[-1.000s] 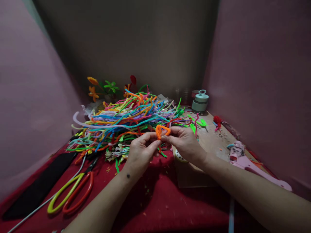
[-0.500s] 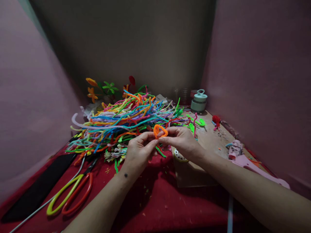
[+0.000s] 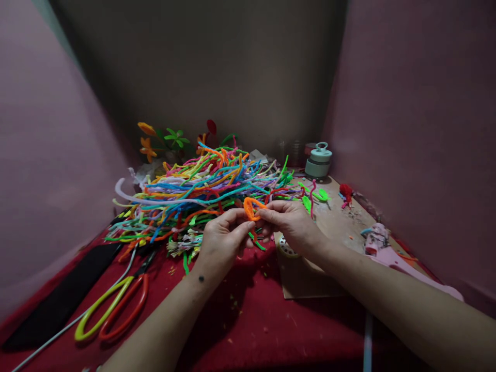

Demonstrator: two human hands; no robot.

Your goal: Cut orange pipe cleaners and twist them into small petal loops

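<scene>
An orange pipe cleaner (image 3: 250, 204), bent into a small loop, is held up between both hands in front of the heap. My left hand (image 3: 227, 235) pinches its lower left side between thumb and fingers. My right hand (image 3: 292, 223) grips the right side of the loop with thumb and forefinger. Right behind them lies a big heap of many-coloured pipe cleaners (image 3: 189, 191). Below the heap, a bundle of pale-tipped stems (image 3: 186, 243) sits beside my left hand. Part of a round white disc with holes (image 3: 287, 247) shows under my right hand.
Scissors (image 3: 141, 305) with yellow and red handles lie on the red cloth (image 3: 248, 330) at left, near a black strip (image 3: 65, 299). At right, a pink glue gun (image 3: 399, 263) rests by a board (image 3: 310, 284). Behind stand a mint-green container (image 3: 318, 163) and pipe-cleaner flowers (image 3: 147, 149).
My right fingers have shifted on the orange loop, pressing its right side, and the loop looks narrower and more tilted. My left hand has hardly moved.
</scene>
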